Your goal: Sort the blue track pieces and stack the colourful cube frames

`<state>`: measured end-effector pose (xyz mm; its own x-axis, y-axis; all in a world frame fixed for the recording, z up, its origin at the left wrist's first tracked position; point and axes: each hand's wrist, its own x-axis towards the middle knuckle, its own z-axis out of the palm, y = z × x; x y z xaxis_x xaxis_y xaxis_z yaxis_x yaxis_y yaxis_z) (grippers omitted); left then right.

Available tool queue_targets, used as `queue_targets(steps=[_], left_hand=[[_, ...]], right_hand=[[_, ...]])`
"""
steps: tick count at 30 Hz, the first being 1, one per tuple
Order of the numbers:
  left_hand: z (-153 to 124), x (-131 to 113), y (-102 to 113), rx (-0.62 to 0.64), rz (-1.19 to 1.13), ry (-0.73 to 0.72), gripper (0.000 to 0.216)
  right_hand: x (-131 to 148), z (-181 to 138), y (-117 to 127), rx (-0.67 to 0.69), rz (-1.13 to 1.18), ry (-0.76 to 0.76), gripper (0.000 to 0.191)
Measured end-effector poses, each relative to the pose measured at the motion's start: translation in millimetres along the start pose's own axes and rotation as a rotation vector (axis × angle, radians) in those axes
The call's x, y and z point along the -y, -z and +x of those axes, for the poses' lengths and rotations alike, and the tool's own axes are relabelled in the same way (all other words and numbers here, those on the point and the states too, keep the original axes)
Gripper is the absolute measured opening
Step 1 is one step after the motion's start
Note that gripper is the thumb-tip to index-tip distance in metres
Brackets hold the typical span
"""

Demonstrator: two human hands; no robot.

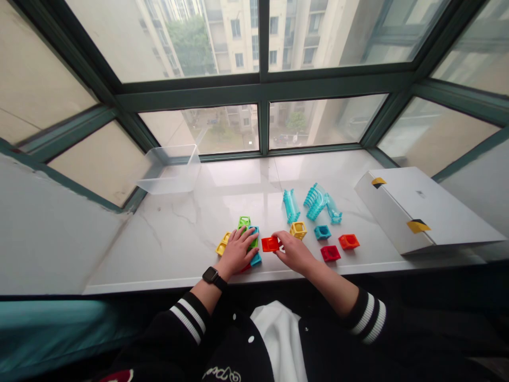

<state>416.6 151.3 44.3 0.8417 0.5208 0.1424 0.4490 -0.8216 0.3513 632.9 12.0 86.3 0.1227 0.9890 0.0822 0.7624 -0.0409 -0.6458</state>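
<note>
Gripping red block [270, 244] w/ R hand [293, 252], L hand [237, 253] cupped over blocks [244, 221], near sill edge [167, 285].

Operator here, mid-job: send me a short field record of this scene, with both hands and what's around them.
left hand: resting on a cluster of green, yellow and blue plastic blocks
right hand: fingers at the edge of an orange-red square plastic block
nearby: yellow plastic cube block; blue square plastic block; crimson square plastic block; translucent teal curved plastic pieces
rest: clear plastic bin; white cardboard box with yellow tape; white marble windowsill
</note>
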Motion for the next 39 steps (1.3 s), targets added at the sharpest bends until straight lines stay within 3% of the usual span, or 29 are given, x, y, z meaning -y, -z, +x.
queue_targets(steps=[5, 9, 12, 17, 21, 28, 39], left_hand=[[2.0, -3.7, 4.7, 0.001, -0.039, 0.040, 0.046], [1.1, -17.3, 15.6, -0.069, -0.144, 0.074, 0.031], [-2.2, -33.6, 28.0, -0.110, -0.413, 0.067, 0.030], [-7.8, -59.0, 39.4, -0.004, -0.967, 0.122, 0.042], [-7.4, -71.4, 41.7, 0.058, -1.190, 0.168, 0.054], [-6.0, -77.2, 43.0, 0.009, -1.195, 0.231, 0.059], [-12.3, -71.3, 24.8, -0.010, -1.049, 0.273, 0.053]], right_hand=[[-1.1, -14.3, -0.5, -0.099, 0.272, 0.013, 0.041], [3.0, -22.8, 5.6, -0.137, 0.364, 0.084, 0.038], [6.7, -27.2, 13.8, -0.162, 0.412, 0.113, 0.037], [10.1, -32.2, 21.9, -0.188, 0.463, 0.170, 0.038], [9.0, -34.1, 20.5, -0.175, 0.460, 0.178, 0.040], [6.5, -35.9, 18.7, -0.140, 0.419, 0.189, 0.048], [7.5, -39.7, 16.5, -0.230, 0.362, 0.223, 0.042]])
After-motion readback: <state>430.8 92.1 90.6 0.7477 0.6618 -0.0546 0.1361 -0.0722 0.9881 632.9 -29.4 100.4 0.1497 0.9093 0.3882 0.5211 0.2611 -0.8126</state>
